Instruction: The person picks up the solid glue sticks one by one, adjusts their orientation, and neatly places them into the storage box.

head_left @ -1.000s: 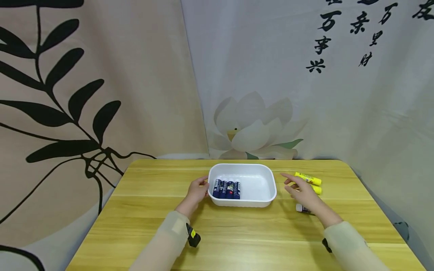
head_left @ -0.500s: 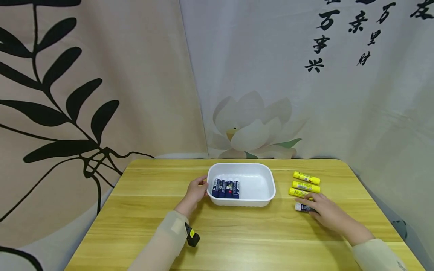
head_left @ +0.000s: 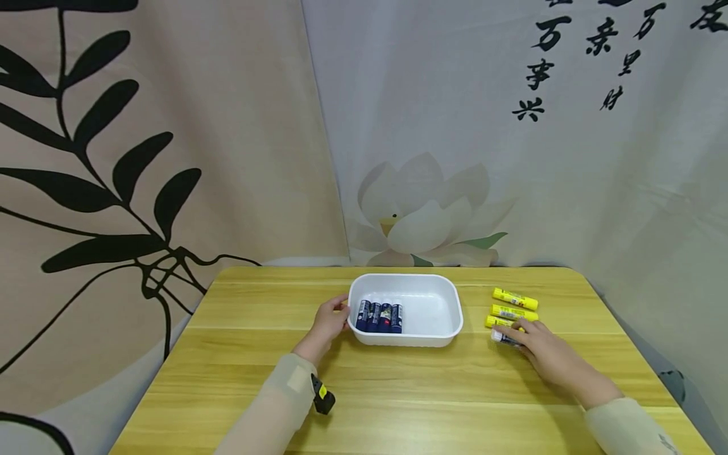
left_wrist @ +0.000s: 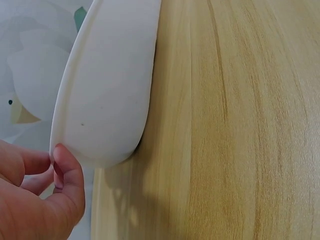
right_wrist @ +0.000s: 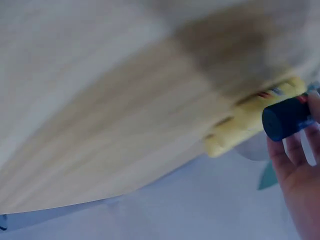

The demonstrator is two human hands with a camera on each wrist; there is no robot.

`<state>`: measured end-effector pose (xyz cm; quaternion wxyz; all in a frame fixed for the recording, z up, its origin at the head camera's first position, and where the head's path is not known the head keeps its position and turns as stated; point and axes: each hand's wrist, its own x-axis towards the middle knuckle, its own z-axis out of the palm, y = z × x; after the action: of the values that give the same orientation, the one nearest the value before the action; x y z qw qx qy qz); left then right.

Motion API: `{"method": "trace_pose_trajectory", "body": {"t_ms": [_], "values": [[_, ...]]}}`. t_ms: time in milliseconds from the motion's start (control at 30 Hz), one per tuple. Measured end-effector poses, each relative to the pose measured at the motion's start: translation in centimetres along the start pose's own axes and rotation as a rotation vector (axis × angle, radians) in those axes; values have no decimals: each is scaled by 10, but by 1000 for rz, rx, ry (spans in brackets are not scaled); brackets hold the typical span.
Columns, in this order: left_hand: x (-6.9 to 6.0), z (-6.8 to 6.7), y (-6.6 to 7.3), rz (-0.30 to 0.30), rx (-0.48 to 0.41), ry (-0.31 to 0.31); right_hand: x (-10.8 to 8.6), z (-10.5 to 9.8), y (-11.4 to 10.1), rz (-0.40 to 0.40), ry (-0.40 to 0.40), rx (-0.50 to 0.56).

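A white tray [head_left: 421, 340] stands on the table, with several dark blue tubes [head_left: 379, 317] side by side at its left end. My left hand [head_left: 328, 322] pinches the tray's left rim; in the left wrist view, the thumb and fingers [left_wrist: 70, 172] meet at the rim [left_wrist: 59, 115]. To the right, my right hand [head_left: 543, 354] holds a dark blue tube with a pale cap [head_left: 503, 338]. The right wrist view has this dark tube [right_wrist: 287, 118] between the thumb and fingers of my hand [right_wrist: 305, 185], in front of the yellow tubes [right_wrist: 240, 125].
Three yellow tubes [head_left: 514, 313] lie in a column right of the tray, the nearest partly covered by my right hand. Behind the wooden table [head_left: 364, 398] hangs a printed curtain [head_left: 256, 158]. A black device with a yellow mark [head_left: 323, 395] is on my left wrist.
My right hand came down past the yellow tubes to the dark tube, which has since shifted slightly up and left with it. My left hand stays at the tray rim.
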<state>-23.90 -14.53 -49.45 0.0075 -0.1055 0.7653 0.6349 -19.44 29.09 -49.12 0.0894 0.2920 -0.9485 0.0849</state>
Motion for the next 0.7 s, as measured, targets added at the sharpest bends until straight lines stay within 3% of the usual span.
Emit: {"method": "trace_pose_trajectory", "body": {"t_ms": [233, 433, 700], "values": [[0, 1, 0, -8, 11, 4, 28, -19, -26, -77, 199, 24], [0, 0, 0, -26, -2, 0, 54, -17, -51, -57, 304, 151], [2, 0, -3, -20, -3, -6, 83, -11, -84, 197, 203, 503]]}}
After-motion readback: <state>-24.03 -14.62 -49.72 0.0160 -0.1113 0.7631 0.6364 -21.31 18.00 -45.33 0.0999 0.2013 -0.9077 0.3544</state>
